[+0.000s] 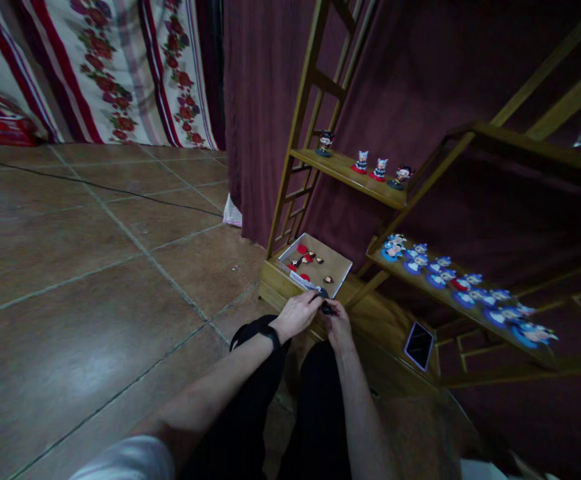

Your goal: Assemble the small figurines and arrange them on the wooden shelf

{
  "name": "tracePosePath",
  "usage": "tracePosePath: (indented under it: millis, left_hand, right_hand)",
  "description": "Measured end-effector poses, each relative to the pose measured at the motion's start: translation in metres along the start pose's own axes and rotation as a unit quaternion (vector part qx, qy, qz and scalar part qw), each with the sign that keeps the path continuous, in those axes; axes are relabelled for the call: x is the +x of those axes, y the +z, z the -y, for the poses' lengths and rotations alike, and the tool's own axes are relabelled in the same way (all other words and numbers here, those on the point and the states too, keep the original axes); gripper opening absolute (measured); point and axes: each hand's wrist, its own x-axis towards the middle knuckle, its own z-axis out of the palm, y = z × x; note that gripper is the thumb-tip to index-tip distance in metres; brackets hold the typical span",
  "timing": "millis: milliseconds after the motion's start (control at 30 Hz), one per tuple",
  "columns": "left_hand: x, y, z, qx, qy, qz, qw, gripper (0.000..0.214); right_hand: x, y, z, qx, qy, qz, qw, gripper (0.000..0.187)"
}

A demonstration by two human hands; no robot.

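Left hand, dark wristband at the wrist: fingers bent, tips pressed to a small dark piece. Piece right at the fingertips, between both hands, just beside the near right corner of a shallow box; too small and covered to tell its long axis. Right hand equally near, touching the piece from the right, thumb and fingers pinching it. Box just beyond and slightly left of the fingers, on the base of a wooden rack.

Counting left to right: one box, with about four red discs and about five small dark-topped parts loose inside. On the upper shelf, four figurines: two dark-haired at the ends, two pale-topped on red stands between. One phone on the base. Along the lower shelf, roughly ten or more blue-toned figurines, overlapping, exact number unclear.
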Motion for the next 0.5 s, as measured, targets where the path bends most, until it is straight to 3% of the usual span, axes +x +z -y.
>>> tracePosePath:
  millis: [200,500]
  left_hand:
    - [-0.001,-0.007,-0.001,0.169,0.103,0.011,0.980,0.026]
    - [0.000,-0.013,-0.010,0.219,0.151,0.038,0.963,0.023]
  right_hand:
    - [-0.004,-0.003,-0.002,-0.013,-0.025,-0.006,1.000,0.024]
    - [-0.007,-0.011,-0.004,0.017,-0.034,0.002,0.999,0.025]
